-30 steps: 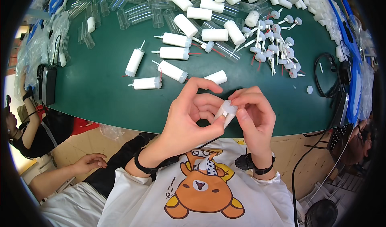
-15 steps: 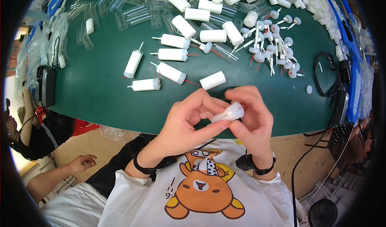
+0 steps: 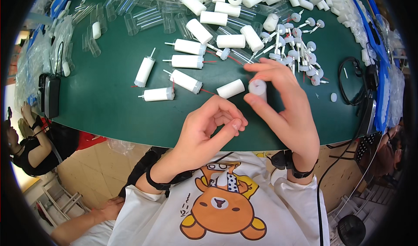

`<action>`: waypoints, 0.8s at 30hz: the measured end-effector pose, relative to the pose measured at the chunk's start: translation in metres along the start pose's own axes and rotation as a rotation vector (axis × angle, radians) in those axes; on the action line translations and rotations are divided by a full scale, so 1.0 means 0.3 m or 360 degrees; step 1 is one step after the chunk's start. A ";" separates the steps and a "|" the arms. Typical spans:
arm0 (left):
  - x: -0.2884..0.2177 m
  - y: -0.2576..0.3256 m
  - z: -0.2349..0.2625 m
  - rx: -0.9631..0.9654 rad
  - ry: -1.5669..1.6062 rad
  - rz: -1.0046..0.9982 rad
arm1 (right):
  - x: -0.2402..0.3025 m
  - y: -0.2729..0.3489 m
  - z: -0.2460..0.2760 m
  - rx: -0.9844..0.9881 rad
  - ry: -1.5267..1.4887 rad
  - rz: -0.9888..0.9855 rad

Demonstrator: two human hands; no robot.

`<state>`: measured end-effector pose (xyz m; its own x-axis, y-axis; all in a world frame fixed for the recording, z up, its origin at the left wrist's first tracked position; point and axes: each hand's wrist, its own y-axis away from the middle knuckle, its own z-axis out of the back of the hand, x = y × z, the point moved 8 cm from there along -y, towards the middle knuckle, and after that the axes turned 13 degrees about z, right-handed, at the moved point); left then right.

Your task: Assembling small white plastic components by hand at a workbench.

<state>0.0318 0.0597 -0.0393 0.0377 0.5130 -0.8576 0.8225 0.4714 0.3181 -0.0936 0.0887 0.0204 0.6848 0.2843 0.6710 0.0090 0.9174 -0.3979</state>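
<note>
My right hand (image 3: 285,104) holds a short white cylinder (image 3: 257,88) between thumb and fingers, just above the green table (image 3: 104,102). A little nearer to me, over the table's front edge, my left hand (image 3: 211,128) has its fingers curled and the thumb touching a fingertip; nothing shows in it. Another loose white cylinder (image 3: 230,89) lies on the table just left of the held one. Several white cylinders with thin pins (image 3: 185,80) lie further left.
Clear plastic tubes (image 3: 143,19) and more white cylinders crowd the far side. White capped stems (image 3: 296,54) pile at the right, beside a black cable (image 3: 348,80). A black device (image 3: 48,96) sits at the left edge. Another person (image 3: 26,141) is at lower left.
My hands, joined on the white cylinder before, have parted. The right hand has carried the cylinder forward over the table while the left stays back near the edge.
</note>
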 end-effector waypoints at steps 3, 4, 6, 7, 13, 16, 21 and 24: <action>0.002 -0.001 0.002 -0.0010 -0.0018 0.0000 | -0.009 -0.003 -0.044 0.0198 0.0056 -0.0101; -0.001 -0.001 0.002 -0.0010 -0.0038 -0.0015 | -0.007 -0.002 -0.044 0.0198 0.0057 -0.0102; -0.002 -0.002 0.005 -0.0014 -0.0016 -0.0006 | -0.004 0.001 -0.028 0.0083 -0.0036 -0.0109; -0.002 -0.002 0.008 -0.0018 0.0005 0.0002 | 0.001 0.004 -0.023 0.0085 -0.0037 -0.0108; -0.009 -0.008 0.019 -0.0009 0.0303 0.0007 | 0.060 0.080 0.011 -0.0125 -0.0654 -0.0120; -0.023 -0.007 0.005 -0.0076 0.0039 -0.0161 | 0.072 0.124 -0.043 -0.0033 -0.0875 -0.0110; -0.002 -0.005 0.003 0.0060 -0.0003 -0.0113 | 0.038 0.184 -0.077 -0.0219 -0.1199 -0.0124; -0.004 0.005 0.004 0.0008 0.0015 -0.0096 | -0.012 0.232 -0.060 -0.0563 -0.1749 -0.0322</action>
<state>0.0336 0.0588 -0.0383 -0.0177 0.4906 -0.8712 0.8261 0.4980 0.2637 -0.0824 0.1466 -0.0209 -0.3487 0.3883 0.8530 0.3662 0.8942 -0.2573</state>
